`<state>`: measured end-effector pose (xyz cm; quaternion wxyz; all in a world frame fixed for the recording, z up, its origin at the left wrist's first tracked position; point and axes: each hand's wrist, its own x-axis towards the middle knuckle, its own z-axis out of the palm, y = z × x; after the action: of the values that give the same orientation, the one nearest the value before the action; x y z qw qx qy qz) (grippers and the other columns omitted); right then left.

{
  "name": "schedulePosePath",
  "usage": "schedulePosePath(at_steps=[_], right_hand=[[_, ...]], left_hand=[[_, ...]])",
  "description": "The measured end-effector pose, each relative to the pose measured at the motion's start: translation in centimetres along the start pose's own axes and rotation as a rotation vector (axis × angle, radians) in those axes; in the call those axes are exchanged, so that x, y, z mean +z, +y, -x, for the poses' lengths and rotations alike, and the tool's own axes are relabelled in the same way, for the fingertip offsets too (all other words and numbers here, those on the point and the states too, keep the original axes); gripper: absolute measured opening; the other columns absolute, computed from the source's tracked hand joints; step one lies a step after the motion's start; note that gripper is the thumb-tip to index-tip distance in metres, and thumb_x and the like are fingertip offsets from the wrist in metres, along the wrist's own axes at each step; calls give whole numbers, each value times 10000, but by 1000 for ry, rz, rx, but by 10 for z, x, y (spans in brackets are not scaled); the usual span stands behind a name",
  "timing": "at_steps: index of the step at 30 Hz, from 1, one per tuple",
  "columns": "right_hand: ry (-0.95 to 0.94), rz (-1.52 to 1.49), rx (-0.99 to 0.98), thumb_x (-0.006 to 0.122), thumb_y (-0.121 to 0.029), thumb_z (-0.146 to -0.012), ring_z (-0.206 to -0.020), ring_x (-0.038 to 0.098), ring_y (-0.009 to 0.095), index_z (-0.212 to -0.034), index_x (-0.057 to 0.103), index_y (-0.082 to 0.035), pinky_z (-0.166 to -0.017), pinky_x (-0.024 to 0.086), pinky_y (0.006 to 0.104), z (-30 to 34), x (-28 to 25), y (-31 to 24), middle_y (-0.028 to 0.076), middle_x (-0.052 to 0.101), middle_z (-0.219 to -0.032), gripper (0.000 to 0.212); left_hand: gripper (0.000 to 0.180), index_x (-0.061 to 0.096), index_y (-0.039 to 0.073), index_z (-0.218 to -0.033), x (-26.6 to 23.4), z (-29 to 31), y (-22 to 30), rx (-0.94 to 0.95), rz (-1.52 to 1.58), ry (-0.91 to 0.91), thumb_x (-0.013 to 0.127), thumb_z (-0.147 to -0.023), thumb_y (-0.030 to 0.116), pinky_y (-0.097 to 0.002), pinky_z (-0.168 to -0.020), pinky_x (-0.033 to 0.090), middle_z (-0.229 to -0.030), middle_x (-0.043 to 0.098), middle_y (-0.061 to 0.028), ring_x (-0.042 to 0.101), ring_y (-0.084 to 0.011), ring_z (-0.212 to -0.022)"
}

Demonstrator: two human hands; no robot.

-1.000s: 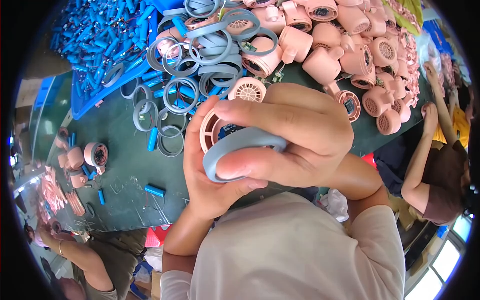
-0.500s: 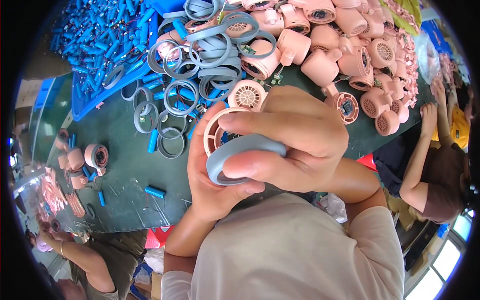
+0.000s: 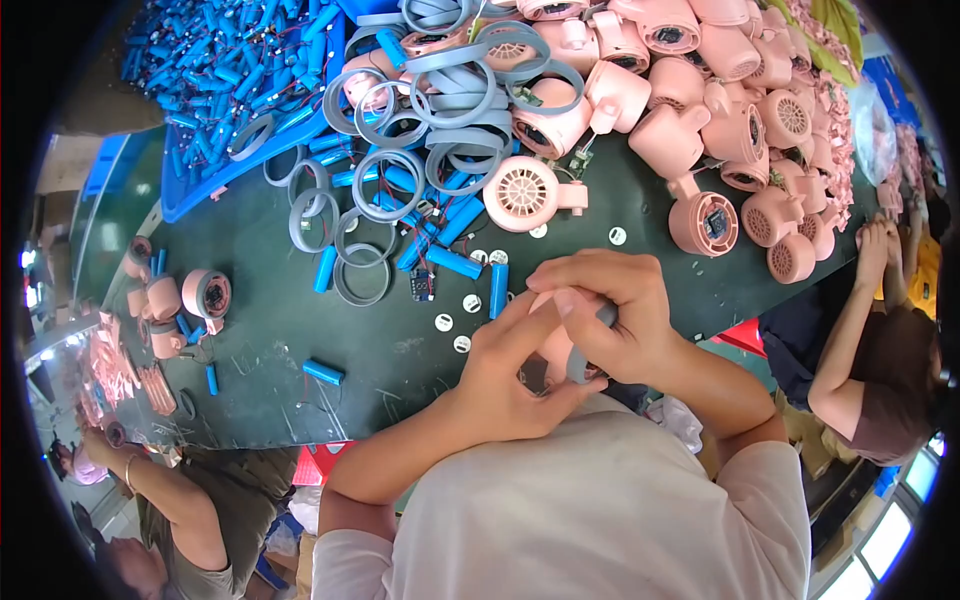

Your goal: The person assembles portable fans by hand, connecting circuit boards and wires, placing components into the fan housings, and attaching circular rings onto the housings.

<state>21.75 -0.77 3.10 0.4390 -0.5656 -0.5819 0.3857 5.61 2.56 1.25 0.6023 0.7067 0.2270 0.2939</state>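
Observation:
Both my hands are clasped around one pink fan housing (image 3: 553,345) with a grey ring (image 3: 585,352) on its edge, close to my chest at the near edge of the dark green table (image 3: 270,350). My right hand (image 3: 610,315) wraps over the top and grips the ring. My left hand (image 3: 510,375) supports the housing from the left and below. Most of the housing is hidden by my fingers.
Grey rings (image 3: 385,185) and blue cylindrical cells (image 3: 455,262) lie mid-table; a blue tray of cells (image 3: 215,75) sits far left. Pink fan housings (image 3: 700,215) pile at the far right. Small white discs (image 3: 444,322) lie nearby. Other people work at the right (image 3: 875,340) and lower left (image 3: 150,490).
My hands have dropped lower and closer to my body with the housing and ring. The ring, earlier seen broadly across the front, is now mostly covered by my right fingers.

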Motion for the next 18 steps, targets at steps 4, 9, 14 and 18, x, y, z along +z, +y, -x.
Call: schedulePosePath(at_steps=[4,9,14,18], right_hand=[[-26,-112,345,573,-146,-858,-638,597,97,-881,667,38,-558,461,242,3,-12,10,102,666,-734,207],[149,524,149,663,-272,-820,-467,561,253,-729,616,-11,-494,453,351,-2,-19,16,103,592,-564,280],[300,865,-179,713,-343,-777,-871,572,304,-865,659,-39,-711,451,391,-29,-38,6,111,614,-948,321],[20,698,-504,670,-116,-662,-854,573,239,-907,648,-55,-687,433,375,-21,-30,-15,64,604,-927,253]], left_hand=[[793,444,52,-1326,6,-8,-2,-141,-150,-124,825,-676,301,-387,-607,527,-968,607,-192,640,-318,-755],[869,343,69,-1410,-9,-9,-2,-206,-576,-121,733,-734,451,-341,-489,487,-707,606,-104,602,-269,-544],[394,663,57,-1056,-54,35,0,-74,-592,137,797,-686,66,-291,-506,453,-762,617,-70,562,-163,-593],[157,670,31,-849,-101,76,-1,-238,-791,407,675,-727,-67,-262,-474,377,-835,637,-75,543,-175,-574]])
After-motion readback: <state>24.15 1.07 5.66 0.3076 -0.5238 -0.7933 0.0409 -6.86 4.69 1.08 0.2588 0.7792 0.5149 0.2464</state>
